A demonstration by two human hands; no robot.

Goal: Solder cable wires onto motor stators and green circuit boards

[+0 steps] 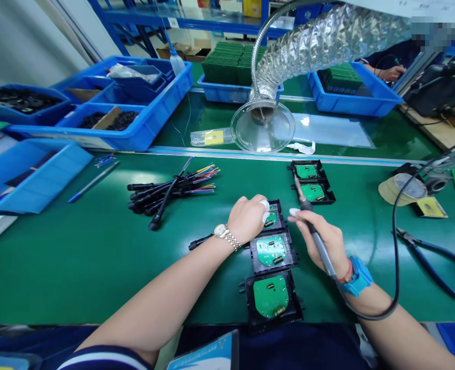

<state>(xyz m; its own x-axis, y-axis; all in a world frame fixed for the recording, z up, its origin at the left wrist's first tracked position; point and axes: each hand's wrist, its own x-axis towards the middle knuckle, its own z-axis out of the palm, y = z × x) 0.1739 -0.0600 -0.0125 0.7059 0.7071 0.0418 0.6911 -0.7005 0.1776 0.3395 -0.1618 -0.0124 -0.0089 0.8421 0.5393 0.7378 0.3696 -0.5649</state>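
Fingertips (266, 217) of the left hand (246, 220), in white cots (265, 204), bend over the farthest in a column of 3 black housings (254, 257); their grip cannot be told. Right hand (329, 237) grasps a soldering iron (320, 245), tip (296, 181) by 2 more housings (330, 197) toward the bench's (96, 267) far edge. Steady, brief contact probably serves best. Circuit boards (266, 295): green, rounded, component-bearing, lined up from the near edge.

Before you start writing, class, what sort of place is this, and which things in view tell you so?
Most likely an electronics assembly workshop: the right hand holds a slim grey-and-black soldering iron, green circuit boards sit in open black plastic cases, and a silver crinkled-foil duct hangs overhead.
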